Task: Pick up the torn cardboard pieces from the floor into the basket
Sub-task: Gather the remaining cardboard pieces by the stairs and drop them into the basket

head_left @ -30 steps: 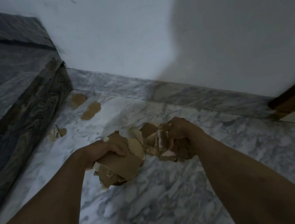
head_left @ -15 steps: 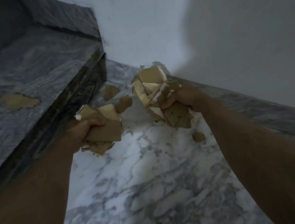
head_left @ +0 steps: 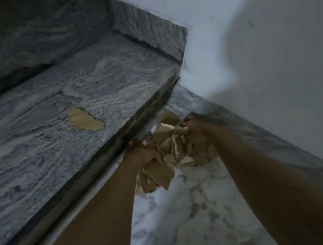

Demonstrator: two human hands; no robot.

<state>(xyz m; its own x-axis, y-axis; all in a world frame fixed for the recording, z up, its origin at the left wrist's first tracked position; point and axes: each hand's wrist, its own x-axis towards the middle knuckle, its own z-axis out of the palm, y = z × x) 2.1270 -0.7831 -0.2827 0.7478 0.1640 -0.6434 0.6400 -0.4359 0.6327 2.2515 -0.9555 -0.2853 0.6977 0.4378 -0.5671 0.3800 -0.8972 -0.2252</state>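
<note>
Marble floor corner by a grey step, white wall far right. Left hand grips a wad of cardboard pieces; right hand grips another bundle, both held off the floor. One scrap lies on the step, uncollected. Basket not in view; nothing dropped in yet, I'd judge.

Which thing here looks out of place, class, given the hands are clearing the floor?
One torn tan cardboard piece lies alone on the grey marble step, apart from the scraps gripped by the left hand and right hand.
</note>
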